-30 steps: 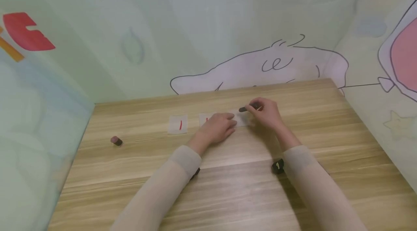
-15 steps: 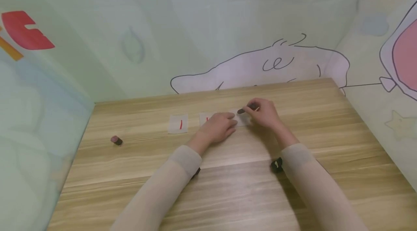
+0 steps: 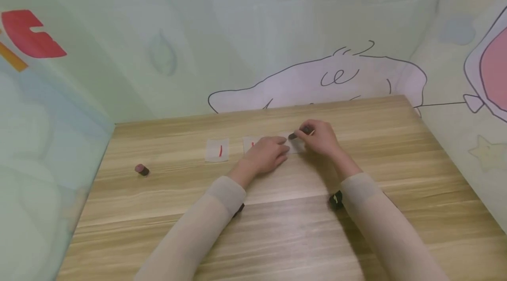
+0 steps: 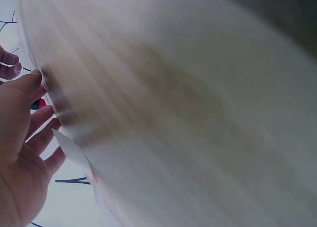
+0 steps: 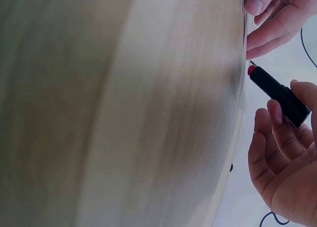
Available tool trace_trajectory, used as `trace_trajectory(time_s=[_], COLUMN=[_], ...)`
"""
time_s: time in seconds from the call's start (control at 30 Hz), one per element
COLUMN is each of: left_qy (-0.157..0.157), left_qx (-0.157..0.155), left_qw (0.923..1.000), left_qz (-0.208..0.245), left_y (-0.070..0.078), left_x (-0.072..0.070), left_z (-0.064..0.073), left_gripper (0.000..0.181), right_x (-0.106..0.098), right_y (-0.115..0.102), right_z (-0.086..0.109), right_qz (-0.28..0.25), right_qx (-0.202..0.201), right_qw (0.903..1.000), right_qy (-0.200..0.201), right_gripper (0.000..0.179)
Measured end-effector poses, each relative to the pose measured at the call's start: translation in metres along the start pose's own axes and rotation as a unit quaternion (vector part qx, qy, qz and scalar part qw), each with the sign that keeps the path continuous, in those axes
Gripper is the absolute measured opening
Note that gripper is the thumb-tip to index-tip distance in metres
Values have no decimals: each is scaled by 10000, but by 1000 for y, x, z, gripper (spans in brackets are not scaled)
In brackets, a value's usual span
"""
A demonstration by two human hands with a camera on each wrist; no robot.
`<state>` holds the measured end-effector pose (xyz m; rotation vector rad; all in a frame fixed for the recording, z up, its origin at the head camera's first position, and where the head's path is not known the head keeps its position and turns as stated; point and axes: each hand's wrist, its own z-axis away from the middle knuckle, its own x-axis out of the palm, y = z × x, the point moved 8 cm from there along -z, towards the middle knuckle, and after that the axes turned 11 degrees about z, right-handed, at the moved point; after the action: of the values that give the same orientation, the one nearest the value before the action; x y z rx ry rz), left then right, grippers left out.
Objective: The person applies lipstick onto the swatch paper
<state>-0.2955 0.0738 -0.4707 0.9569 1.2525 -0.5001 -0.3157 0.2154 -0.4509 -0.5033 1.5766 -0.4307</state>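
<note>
Left hand (image 3: pixel 266 154) released, fingers loosely extended, tips at a sheet's (image 3: pixel 296 146) nine o'clock edge. Right hand (image 3: pixel 320 137) pinches a lipstick (image 3: pixel 299 133) over that sheet, at two o'clock from the left hand. Head view gives me a dark tube; right wrist view shows its red tip; contact I can't tell. Left wrist view catches a raised sheet corner (image 4: pixel 72 150). Head view adds a marked sheet (image 3: pixel 214 150) at nine o'clock, a stub (image 3: pixel 141 170) farther out.
</note>
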Motion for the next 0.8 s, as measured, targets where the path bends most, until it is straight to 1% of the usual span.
trace_trajectory(time_s=[0.23, 0.63, 0.8], left_qy=[-27, -84, -72], left_qx=[8, -90, -71], left_qw=[10000, 9999, 9999], left_qz=[-20, 46, 42], left_y=[1, 0, 0], left_x=[0, 0, -1], left_z=[0, 1, 0], left_gripper=[31, 33, 33], right_x=[2, 4, 5], right_y=[2, 2, 4], right_z=[-1, -1, -1], right_qz=[90, 111, 148], right_qx=[127, 180, 196], right_qw=[9999, 9997, 9995], right_qy=[-53, -142, -189], right_gripper=[22, 21, 22])
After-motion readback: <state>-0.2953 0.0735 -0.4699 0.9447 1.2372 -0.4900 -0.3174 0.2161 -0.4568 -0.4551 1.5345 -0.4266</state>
